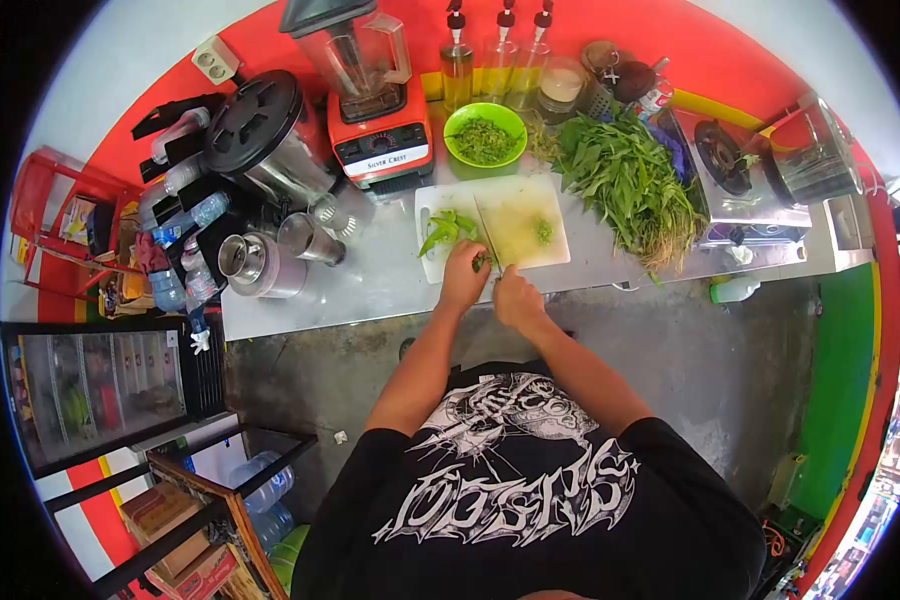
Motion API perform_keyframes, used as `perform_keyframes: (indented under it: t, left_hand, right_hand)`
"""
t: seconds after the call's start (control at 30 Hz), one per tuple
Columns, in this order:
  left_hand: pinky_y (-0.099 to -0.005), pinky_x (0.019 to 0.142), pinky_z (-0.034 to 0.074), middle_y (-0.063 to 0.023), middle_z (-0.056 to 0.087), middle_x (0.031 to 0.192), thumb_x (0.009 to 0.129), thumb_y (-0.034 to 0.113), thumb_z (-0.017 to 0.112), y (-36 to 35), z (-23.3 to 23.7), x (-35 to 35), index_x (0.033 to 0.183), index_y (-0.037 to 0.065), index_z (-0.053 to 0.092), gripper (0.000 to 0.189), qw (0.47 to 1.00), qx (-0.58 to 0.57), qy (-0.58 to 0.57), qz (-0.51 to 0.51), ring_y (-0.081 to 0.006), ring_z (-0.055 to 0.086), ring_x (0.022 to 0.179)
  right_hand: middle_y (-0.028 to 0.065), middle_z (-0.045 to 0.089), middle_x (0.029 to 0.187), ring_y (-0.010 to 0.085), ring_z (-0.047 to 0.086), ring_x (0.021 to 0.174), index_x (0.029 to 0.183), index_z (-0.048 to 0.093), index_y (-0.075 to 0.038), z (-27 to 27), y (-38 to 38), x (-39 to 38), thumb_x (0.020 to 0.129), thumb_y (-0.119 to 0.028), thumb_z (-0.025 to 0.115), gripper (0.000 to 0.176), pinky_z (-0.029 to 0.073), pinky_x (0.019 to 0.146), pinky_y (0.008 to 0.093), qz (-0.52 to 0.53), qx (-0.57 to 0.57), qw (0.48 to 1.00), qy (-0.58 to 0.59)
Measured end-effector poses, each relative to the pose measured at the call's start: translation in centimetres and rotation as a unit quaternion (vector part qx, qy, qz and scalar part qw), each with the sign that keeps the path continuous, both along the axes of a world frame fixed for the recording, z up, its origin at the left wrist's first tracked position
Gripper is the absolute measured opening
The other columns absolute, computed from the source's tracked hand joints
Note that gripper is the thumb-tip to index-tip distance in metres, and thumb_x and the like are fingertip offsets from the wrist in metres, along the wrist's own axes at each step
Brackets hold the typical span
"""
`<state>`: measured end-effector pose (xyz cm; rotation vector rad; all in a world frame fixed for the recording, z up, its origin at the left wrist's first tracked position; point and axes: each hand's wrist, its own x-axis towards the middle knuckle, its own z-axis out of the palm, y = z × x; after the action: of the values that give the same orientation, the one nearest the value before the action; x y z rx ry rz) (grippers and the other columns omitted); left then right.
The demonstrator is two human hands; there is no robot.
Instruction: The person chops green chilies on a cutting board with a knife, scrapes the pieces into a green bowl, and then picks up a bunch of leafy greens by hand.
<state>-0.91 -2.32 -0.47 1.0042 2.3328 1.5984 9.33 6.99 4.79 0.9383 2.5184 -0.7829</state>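
Black shirt (515, 480) nearest, the knife (487, 228) points away, its blade slanting left.

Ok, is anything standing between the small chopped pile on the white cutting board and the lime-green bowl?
Nothing visible blocks it: only bare cutting board separates the chopped greens from the lime-green bowl. The knife in the right hand sits left of that direct line.

Open strip of surface (378, 250) L of cutting bd (550, 198), approx. up to steel cup (313, 241); green bowl (488, 170) & blender (382, 145) block behind; leafy pile (620, 180) crowds R side.
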Motion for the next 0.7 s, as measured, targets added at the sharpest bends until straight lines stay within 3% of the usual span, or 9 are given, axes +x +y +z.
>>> perform_keyframes:
  t: [0.23, 0.43, 0.63, 0.7]
  left_hand:
    - [-0.0383, 0.071, 0.049, -0.0149, 0.06, 0.088, 0.078, -0.001, 0.071, -0.1, -0.6, 0.1, 0.093, -0.001, 0.066, 0.016, 0.999, 0.013, 0.044, -0.013, -0.0303, 0.06, 0.079]
    - [-0.0389, 0.073, 0.05, -0.0152, 0.062, 0.09, 0.078, 0.0, 0.072, 0.0, -0.8, 0.2, 0.094, -0.001, 0.068, 0.016, 0.999, 0.001, 0.052, 0.009, -0.0322, 0.062, 0.083]
    - [-0.0389, 0.075, 0.05, -0.0149, 0.062, 0.09, 0.079, 0.001, 0.072, 0.0, -0.6, 0.0, 0.095, -0.001, 0.068, 0.016, 0.998, -0.003, 0.06, 0.001, -0.0322, 0.062, 0.084]
    - [-0.039, 0.074, 0.05, -0.0148, 0.062, 0.089, 0.079, 0.002, 0.072, -0.1, -0.6, 0.0, 0.094, -0.002, 0.068, 0.016, 0.999, 0.01, 0.047, -0.008, -0.0322, 0.062, 0.083]
  right_hand:
    - [0.0349, 0.066, 0.11, 0.0502, 0.066, 0.105, 0.116, 0.05, 0.003, -0.1, 1.5, -1.4, 0.097, -0.021, 0.05, 0.03, 0.052, 0.092, 0.0559, 0.034, 0.008, 0.999, 0.025]
    - [0.0355, 0.066, 0.111, 0.05, 0.067, 0.104, 0.117, 0.05, 0.004, 0.4, 0.4, 0.1, 0.101, -0.029, 0.049, 0.037, 0.052, 0.09, 0.0573, 0.004, -0.017, 1.0, 0.012]
    - [0.0338, 0.067, 0.111, 0.0492, 0.067, 0.104, 0.118, 0.05, 0.004, 0.1, 0.7, -1.2, 0.1, -0.026, 0.051, 0.035, 0.053, 0.091, 0.0555, 0.007, 0.002, 1.0, 0.017]
    - [0.0321, 0.068, 0.11, 0.0476, 0.07, 0.099, 0.119, 0.048, 0.007, 0.6, 1.1, -1.4, 0.096, -0.016, 0.052, 0.033, 0.056, 0.087, 0.0529, 0.047, 0.018, 0.999, 0.019]
